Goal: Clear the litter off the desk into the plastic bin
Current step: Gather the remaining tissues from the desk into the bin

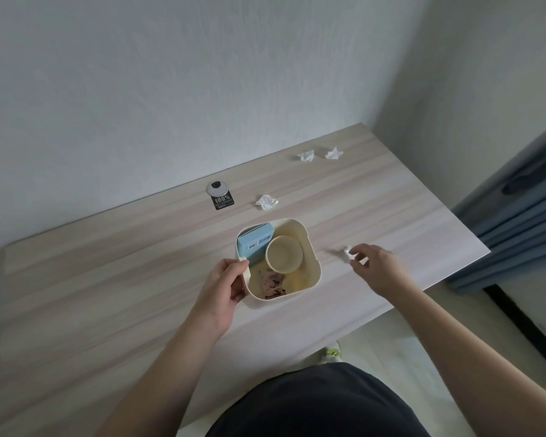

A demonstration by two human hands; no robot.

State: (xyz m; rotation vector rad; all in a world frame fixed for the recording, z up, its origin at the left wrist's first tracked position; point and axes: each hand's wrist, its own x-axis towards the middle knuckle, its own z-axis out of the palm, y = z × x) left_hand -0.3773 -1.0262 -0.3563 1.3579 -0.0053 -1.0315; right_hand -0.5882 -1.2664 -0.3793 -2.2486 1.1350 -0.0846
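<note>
A cream plastic bin (pixel 312 257) stands in the middle of the wooden desk (pixel 139 279). Inside it lie a light blue box (pixel 252 246), a paper cup (pixel 285 253) and a pink wrapper (pixel 271 282). My left hand (pixel 226 283) grips the bin's near left rim. To the right of the bin, my right hand (pixel 374 268) pinches a small crumpled white paper (pixel 349 253) at the fingertips, just above the desk. Another paper ball (pixel 267 201) lies behind the bin. Two more, one (pixel 306 156) beside the other (pixel 333 153), sit near the far right corner.
A round grey cable cap (pixel 217 187) with a black sticker (pixel 223 200) sits at the back edge by the wall. The desk's right edge is close to my right hand. Blue curtains (pixel 524 222) hang at the right. The floor and a shoe (pixel 330 353) show below the front edge.
</note>
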